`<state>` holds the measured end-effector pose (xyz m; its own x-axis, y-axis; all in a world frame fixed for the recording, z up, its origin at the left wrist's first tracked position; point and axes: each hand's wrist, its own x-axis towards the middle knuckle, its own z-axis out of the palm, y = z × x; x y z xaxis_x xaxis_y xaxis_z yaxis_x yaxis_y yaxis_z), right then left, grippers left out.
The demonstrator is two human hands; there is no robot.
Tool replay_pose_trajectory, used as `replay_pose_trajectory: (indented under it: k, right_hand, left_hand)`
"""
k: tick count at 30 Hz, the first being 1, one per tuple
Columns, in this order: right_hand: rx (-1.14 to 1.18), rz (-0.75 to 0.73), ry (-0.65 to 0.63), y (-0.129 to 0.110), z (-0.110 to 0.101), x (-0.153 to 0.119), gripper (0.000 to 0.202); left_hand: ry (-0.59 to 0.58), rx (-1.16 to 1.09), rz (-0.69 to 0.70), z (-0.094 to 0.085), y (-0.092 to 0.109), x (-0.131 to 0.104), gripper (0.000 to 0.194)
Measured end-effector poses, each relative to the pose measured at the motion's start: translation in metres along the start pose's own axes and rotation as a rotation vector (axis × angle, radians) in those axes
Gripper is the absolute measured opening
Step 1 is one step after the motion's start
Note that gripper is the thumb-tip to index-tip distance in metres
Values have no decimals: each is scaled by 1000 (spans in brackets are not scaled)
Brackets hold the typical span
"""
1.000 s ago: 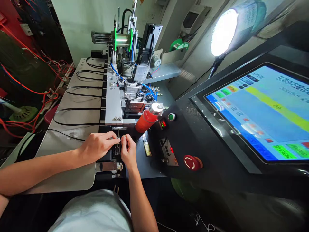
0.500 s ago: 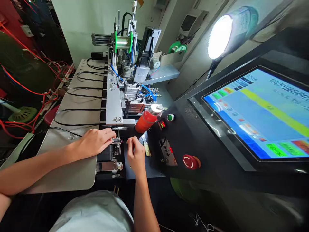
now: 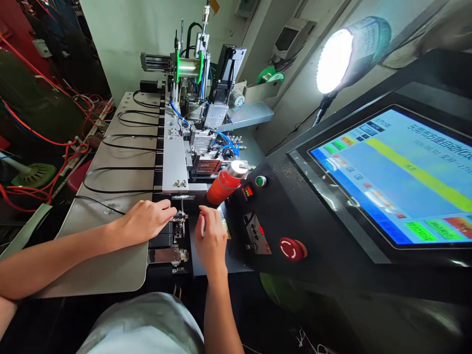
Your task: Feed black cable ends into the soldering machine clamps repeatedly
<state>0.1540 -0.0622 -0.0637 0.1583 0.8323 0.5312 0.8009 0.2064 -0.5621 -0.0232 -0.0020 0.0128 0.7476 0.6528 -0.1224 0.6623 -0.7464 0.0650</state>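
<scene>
My left hand (image 3: 149, 219) lies over the right edge of the grey metal plate (image 3: 121, 265), its fingers closed at a small metal clamp fixture (image 3: 180, 219). What its fingertips pinch is too small to make out. To the right of the fixture, my right hand (image 3: 211, 233) is raised above the dark work surface (image 3: 199, 263), thumb and fingers apart, with nothing visible in it. A yellowish strip (image 3: 226, 228) lies partly hidden behind that hand. Black cables (image 3: 118, 189) loop across the plate towards the machine's rail.
A red bottle (image 3: 223, 186) stands just beyond my right hand. To the right are a red emergency button (image 3: 293, 249), a green button (image 3: 261, 181) and a touchscreen (image 3: 398, 172). A green-rimmed wire spool (image 3: 189, 68) and a bright lamp (image 3: 335, 61) stand farther back.
My right hand has opened from a closed pinch and shifted slightly right, covering more of the yellowish strip. My left hand has stayed near the fixture, its fingers slightly shifted.
</scene>
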Motion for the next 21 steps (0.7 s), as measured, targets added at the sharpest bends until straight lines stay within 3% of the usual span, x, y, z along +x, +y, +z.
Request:
replay_pose_trajectory:
  k: [5, 10, 17, 21]
  right_hand:
    - [-6, 67, 207, 0, -22, -4, 18]
    - [12, 87, 215, -10, -38, -13, 16]
    - [23, 66, 193, -10, -41, -16, 15]
    - [24, 24, 209, -11, -47, -16, 15]
  left_hand:
    - [-4, 19, 6, 0, 0, 1, 18]
    - [5, 49, 8, 2, -1, 0, 18]
    - [59, 32, 7, 10, 0, -1, 17]
    - [121, -7, -105, 6, -6, -7, 12]
